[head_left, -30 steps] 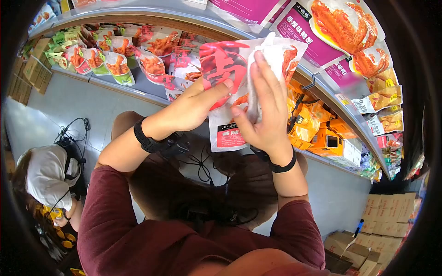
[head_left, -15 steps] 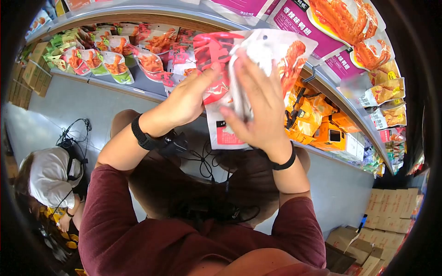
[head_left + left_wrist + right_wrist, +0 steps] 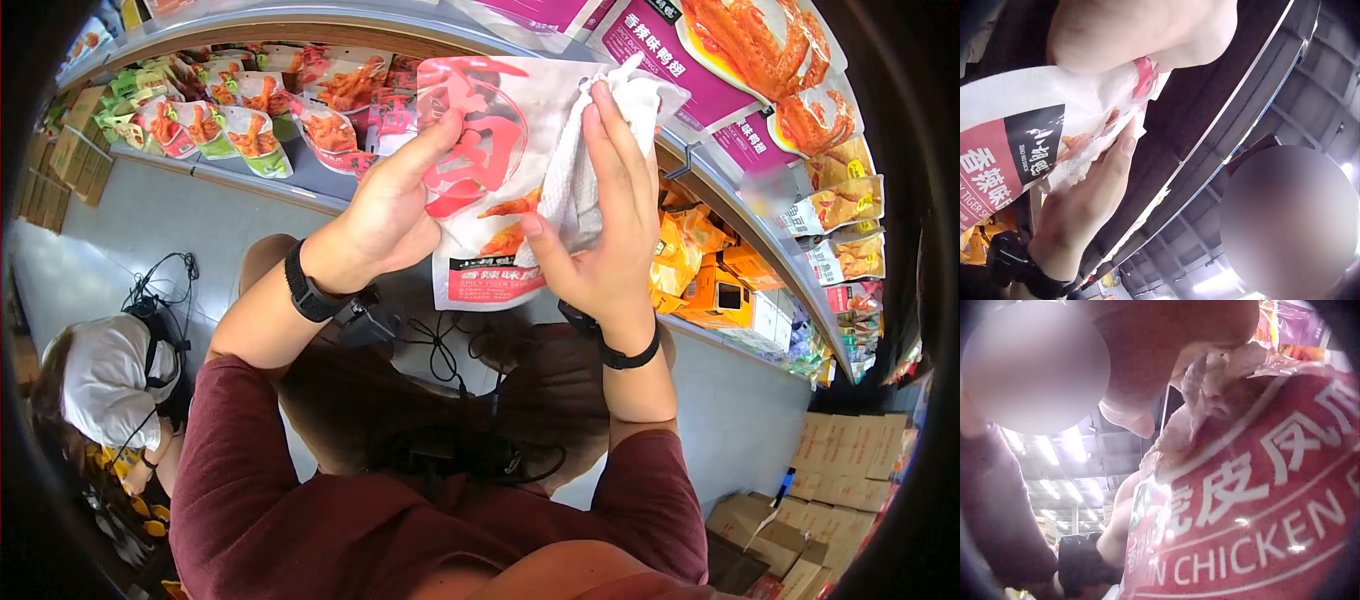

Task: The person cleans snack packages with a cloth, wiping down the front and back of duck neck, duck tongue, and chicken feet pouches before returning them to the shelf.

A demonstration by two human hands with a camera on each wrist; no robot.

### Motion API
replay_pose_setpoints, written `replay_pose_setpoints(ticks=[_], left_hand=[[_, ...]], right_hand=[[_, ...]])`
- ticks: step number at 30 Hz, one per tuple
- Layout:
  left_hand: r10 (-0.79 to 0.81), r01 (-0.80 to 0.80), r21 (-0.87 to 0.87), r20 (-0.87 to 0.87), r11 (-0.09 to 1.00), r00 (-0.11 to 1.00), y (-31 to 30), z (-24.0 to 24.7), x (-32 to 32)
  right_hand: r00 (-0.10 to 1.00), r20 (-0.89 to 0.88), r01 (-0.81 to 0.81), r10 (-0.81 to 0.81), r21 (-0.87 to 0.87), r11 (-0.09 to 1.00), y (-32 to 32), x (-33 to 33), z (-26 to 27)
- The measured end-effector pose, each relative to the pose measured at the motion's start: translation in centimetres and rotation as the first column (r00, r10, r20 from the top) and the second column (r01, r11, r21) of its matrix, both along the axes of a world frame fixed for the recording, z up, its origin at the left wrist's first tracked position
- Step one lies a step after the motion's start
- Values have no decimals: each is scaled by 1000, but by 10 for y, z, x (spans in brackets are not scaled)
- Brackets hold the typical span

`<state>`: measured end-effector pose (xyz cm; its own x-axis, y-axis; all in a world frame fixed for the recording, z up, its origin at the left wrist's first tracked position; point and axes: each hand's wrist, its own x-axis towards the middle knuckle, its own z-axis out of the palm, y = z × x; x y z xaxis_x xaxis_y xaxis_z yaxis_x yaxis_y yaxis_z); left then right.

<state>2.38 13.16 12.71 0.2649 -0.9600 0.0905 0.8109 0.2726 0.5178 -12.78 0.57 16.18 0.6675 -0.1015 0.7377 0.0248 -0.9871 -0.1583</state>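
A pink-and-white snack pouch (image 3: 475, 235) is held up in front of the shelves, its printed front facing the head camera. My left hand (image 3: 385, 215) grips its left side, thumb on the front and the other fingers hidden behind. Flat against the right part of that front lies my right hand (image 3: 615, 240), fingers straight, pressing a crumpled white cloth (image 3: 582, 180) on it. In the left wrist view the cloth (image 3: 1067, 176) shows beneath the right hand (image 3: 1082, 209). Large lettering on the pouch (image 3: 1241, 531) fills much of the right wrist view.
Purple duck-wing pouches (image 3: 655, 70) stand on the upper shelf. Rows of small snack pouches (image 3: 255, 135) line the lower shelf at left, orange packages (image 3: 685, 255) at right. Cardboard boxes (image 3: 845, 455) are stacked at lower right. Another person (image 3: 105, 385) crouches at left.
The right hand and cloth have slid over the pouch front, ending further right near its upper right corner. The pouch has shifted slightly left and up, the left hand still gripping its left side.
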Motion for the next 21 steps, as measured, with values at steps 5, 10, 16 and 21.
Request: replay_pose_setpoints(ticks=[5, 10, 16, 21], left_hand=[[-4, 5, 24, -32, 1000, 999, 4, -3, 2], [-32, 31, -63, -11, 998, 999, 4, 4, 0], [-27, 27, -16, -6, 1000, 1000, 5, 4, 0], [-22, 22, 3, -5, 1000, 1000, 5, 5, -3]], right_hand=[[999, -42, -16, 16, 6, 1000, 12, -1, 2], [995, -100, -26, 24, -20, 999, 20, -3, 5], [994, -95, -53, 49, -37, 998, 19, -1, 2], [979, -197, -60, 52, -35, 998, 26, -6, 8]])
